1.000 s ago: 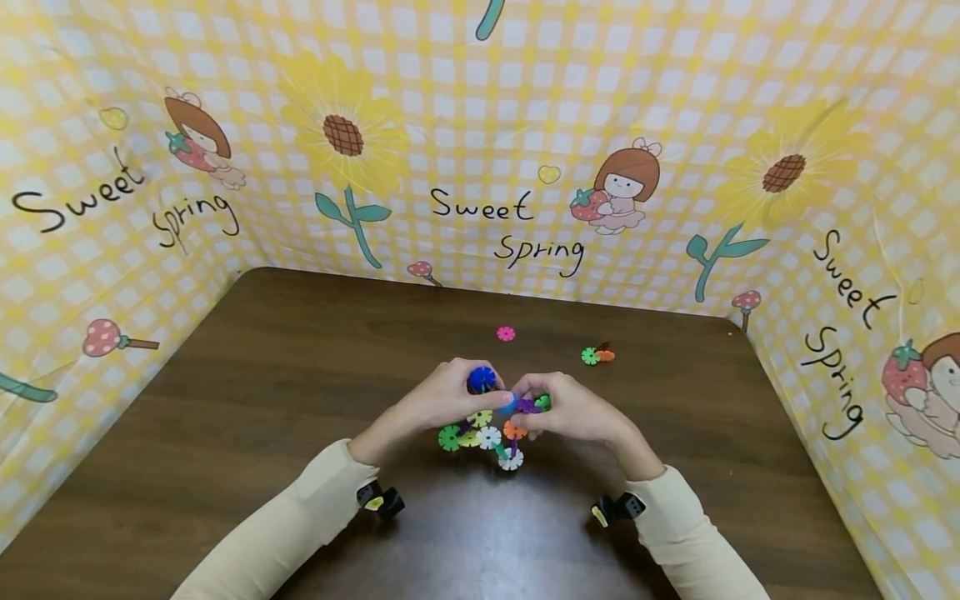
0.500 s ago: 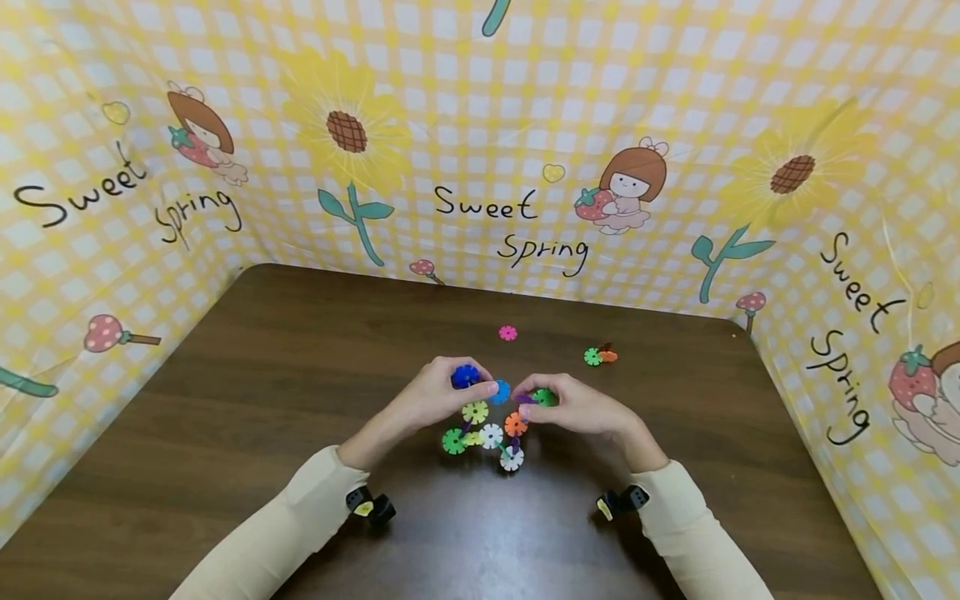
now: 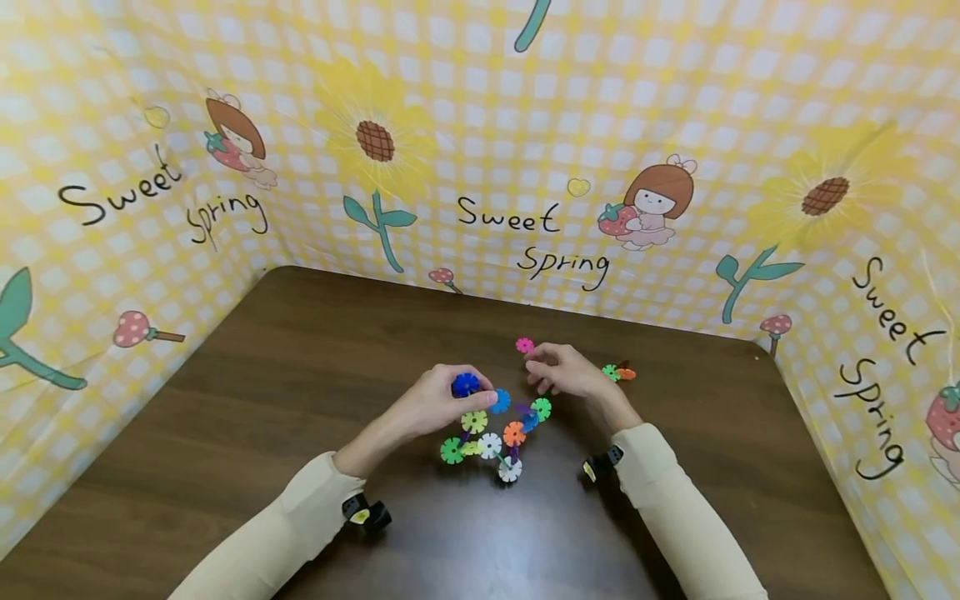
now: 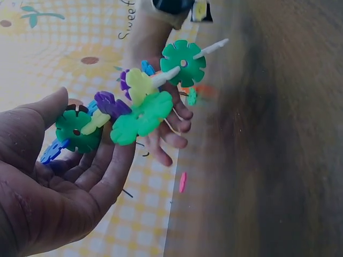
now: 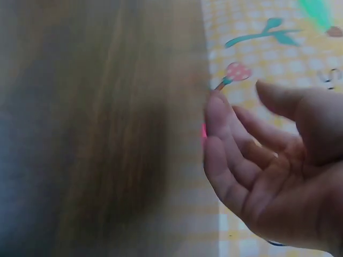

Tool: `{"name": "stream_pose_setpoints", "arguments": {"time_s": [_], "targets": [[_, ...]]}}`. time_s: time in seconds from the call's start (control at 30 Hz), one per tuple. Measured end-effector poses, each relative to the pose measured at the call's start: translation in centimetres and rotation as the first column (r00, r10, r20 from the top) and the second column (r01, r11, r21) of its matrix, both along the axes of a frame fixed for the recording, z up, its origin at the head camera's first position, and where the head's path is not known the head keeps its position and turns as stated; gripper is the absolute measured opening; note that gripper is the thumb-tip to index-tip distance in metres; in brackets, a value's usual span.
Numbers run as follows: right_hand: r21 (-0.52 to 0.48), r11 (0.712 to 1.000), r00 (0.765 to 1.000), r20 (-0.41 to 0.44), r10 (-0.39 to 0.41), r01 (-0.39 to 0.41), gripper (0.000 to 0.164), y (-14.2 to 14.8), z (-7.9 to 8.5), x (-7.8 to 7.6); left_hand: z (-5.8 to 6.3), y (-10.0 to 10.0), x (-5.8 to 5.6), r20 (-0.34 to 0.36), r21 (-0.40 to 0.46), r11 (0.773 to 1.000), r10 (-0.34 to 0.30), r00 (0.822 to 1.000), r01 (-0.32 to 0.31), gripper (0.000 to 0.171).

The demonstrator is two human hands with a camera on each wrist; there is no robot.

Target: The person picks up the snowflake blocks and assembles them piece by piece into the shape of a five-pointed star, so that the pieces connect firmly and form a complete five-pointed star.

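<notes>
A chain of joined snowflake discs [image 3: 491, 446] in blue, yellow, green, white, orange and purple hangs from my left hand [image 3: 441, 400], above the table. The thumb and fingers grip it near the dark blue disc [image 3: 465, 384] and the light blue disc [image 3: 500, 401]. In the left wrist view, a green disc [image 4: 79, 130] sits between thumb and fingers. My right hand [image 3: 566, 371] is apart from the chain, its fingers loosely bent and holding nothing. Just beyond its fingertips lies a loose pink disc [image 3: 524, 345], mostly hidden behind the fingers in the right wrist view.
Right of my right hand, a small green disc [image 3: 611, 372] and an orange disc [image 3: 626, 374] lie together, with a brown piece by them. Yellow checked cloth [image 3: 495, 158] walls in the back and sides of the brown wooden table [image 3: 225, 408].
My right hand has let go of the chain's right end and moved away toward the pink disc. My left hand still holds the chain, after shifting slightly left.
</notes>
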State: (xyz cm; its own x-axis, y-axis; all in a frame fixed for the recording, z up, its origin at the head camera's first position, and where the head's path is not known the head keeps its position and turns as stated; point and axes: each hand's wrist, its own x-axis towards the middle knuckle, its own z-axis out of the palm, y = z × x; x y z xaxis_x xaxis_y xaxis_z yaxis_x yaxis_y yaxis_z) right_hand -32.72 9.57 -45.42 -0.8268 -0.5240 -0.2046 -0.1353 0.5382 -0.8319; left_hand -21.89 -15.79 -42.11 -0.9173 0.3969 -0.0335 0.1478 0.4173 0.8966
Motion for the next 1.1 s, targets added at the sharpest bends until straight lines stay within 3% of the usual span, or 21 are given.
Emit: {"name": "stream_pose_setpoints", "arguments": {"time_s": [0.17, 0.3, 0.53, 0.77, 0.97, 1.1], "targets": [[0.050, 0.985, 0.986, -0.018, -0.167, 0.168, 0.040, -0.3, -1.3, -1.9, -0.4, 0.0, 0.3, 0.027, 0.051, 0.998, -0.043, 0.999, 0.042, 0.031], [0.116, 0.968, 0.974, -0.053, -0.219, 0.224, 0.047, -0.8, -1.4, -2.7, -0.5, -0.2, 0.5, 0.045, 0.103, 0.992, -0.074, 0.996, 0.069, 0.032], [0.217, 0.949, 0.965, -0.180, -0.191, 0.229, 0.043, -1.5, -1.1, -3.2, 0.0, -0.7, 0.5, 0.071, 0.138, 0.986, -0.098, 0.993, 0.088, 0.035], [0.256, 0.949, 0.973, -0.185, -0.138, 0.183, 0.040, -1.0, -0.5, -3.2, 0.1, -1.3, 0.4, 0.078, 0.128, 0.989, -0.082, 0.994, 0.072, 0.040], [0.230, 0.964, 0.981, -0.170, -0.096, 0.134, 0.049, -1.7, -1.1, -3.3, -0.3, -1.5, 0.8, 0.094, 0.151, 0.986, -0.090, 0.991, 0.076, 0.042], [0.256, 0.957, 0.978, -0.190, -0.092, 0.140, 0.046, -2.5, -1.6, -3.4, -0.4, -1.4, 0.9, 0.108, 0.169, 0.982, -0.106, 0.988, 0.087, 0.043]]}}
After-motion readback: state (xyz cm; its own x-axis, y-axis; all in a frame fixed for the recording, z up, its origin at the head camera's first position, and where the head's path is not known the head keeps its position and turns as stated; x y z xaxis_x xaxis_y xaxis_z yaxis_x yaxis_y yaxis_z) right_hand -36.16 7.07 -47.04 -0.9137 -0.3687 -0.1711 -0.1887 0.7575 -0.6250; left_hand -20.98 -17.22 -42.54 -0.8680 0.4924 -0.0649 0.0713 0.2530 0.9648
